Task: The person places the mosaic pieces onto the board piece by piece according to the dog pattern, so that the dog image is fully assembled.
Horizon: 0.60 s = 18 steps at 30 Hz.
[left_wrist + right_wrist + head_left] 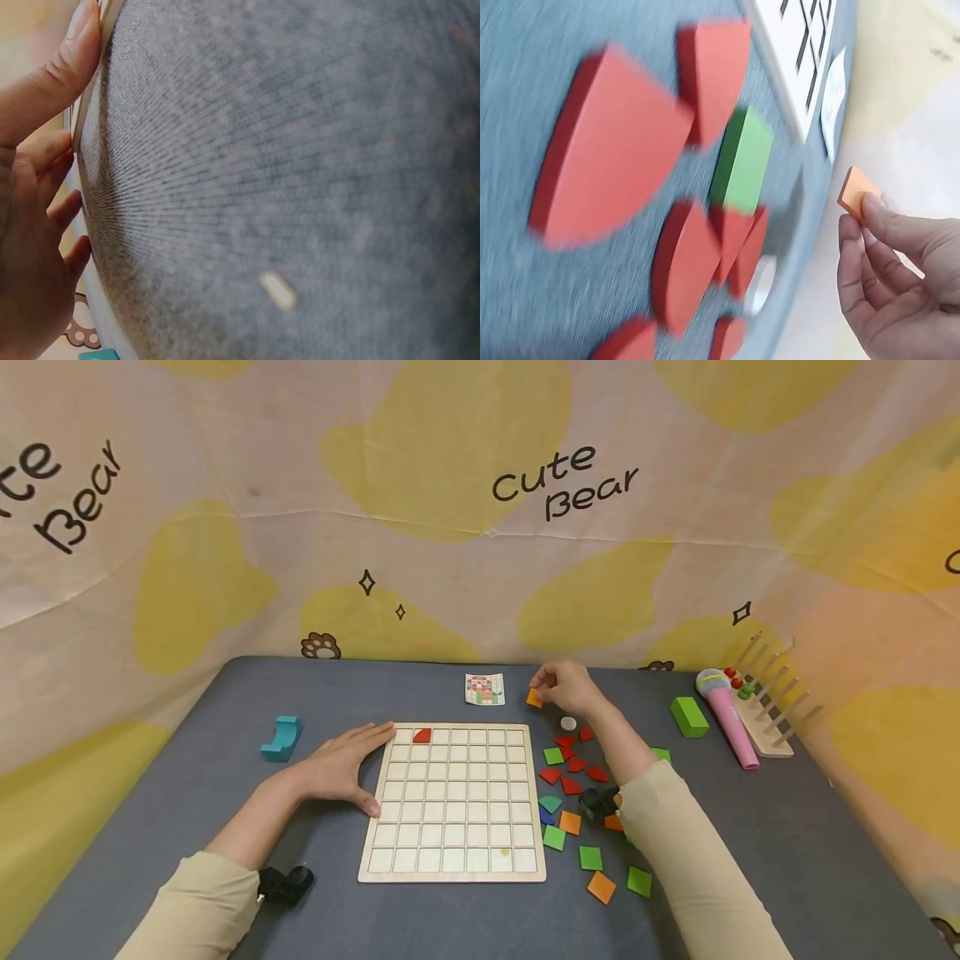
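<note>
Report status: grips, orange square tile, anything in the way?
Right grip pinches orange square tile, clear of pale wooden grid board. Left grip touches board's left edge. Red quarter-circle piece in top row; nothing seen blocking.

"Where does the head camera look from?"

"Above the table [435, 922], facing forward and down, far enough back to take in the left hand [341, 770], the right hand [572, 687] and the cloth backdrop [450, 443]."

"And the left wrist view?"

"Low and close, tipped sideways across the table; it shares that hand and an edge of the grid board [457, 812] with the head view."

"The right wrist?"

"Also tipped sideways, close over the red wedge pieces [607, 157], which the head view shows much smaller."
</note>
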Available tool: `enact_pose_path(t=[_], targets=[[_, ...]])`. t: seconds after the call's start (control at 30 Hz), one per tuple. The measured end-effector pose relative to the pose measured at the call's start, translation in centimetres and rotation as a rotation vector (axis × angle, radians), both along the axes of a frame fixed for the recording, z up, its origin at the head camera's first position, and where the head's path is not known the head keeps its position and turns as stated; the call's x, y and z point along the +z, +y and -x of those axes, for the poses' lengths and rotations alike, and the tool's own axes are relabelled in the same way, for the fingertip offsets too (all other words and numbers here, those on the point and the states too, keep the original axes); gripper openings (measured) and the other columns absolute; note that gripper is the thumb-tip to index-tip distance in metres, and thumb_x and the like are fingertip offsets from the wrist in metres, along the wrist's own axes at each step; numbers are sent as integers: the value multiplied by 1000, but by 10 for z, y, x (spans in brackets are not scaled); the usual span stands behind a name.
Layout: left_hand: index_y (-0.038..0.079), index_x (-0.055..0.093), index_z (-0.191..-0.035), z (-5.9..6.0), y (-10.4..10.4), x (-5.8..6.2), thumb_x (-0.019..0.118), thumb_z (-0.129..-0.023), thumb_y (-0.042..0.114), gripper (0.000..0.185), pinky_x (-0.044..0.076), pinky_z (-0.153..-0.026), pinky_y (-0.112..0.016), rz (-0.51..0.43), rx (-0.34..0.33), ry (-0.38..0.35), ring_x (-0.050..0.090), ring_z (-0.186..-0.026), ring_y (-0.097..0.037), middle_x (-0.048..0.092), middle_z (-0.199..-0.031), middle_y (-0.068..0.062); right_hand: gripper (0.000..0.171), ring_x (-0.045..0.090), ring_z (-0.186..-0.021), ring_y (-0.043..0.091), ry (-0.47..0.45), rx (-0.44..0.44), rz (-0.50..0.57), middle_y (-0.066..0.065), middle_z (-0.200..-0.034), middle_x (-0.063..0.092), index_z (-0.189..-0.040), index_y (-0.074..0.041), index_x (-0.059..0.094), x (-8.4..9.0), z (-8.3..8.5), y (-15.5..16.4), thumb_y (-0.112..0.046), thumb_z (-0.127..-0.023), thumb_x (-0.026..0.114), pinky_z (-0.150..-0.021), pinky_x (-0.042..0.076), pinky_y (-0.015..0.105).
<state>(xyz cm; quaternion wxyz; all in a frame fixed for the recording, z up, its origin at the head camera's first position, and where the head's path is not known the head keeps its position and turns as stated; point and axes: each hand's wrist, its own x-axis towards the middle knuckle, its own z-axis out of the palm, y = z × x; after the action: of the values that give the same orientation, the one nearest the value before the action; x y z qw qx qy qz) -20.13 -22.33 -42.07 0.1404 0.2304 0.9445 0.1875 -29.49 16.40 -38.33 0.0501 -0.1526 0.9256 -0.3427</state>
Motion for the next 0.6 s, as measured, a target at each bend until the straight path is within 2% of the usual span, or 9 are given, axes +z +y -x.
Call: enact_pose_path(t=[0.27,0.47,0.6], targets=[[10,27,-157,0,0,0,88,-56,61,128,23,-108,-76,2,2,-4,21,-150,-46,24,-165,-13,10,65,-80,21,-4,81,-3,11,-91,71,-99,-5,71,4,-10,-41,-6,-89,71,-71,50,25],[10,27,-157,-1,0,2,88,-56,60,128,23,-108,-76,0,-2,-4,21,-150,-46,24,-165,-13,9,62,-74,19,-14,138,14,8,-85,70,-97,-9,73,1,-15,-66,-7,-88,72,-67,45,23],[8,28,-156,-1,0,3,88,-57,58,126,23,-108,-76,-8,-10,1,21,-150,-47,24,-165,-14,10,62,-77,16,-8,170,15,6,-85,71,-97,-11,75,-1,-17,-80,-9,-87,73,-67,44,22]])
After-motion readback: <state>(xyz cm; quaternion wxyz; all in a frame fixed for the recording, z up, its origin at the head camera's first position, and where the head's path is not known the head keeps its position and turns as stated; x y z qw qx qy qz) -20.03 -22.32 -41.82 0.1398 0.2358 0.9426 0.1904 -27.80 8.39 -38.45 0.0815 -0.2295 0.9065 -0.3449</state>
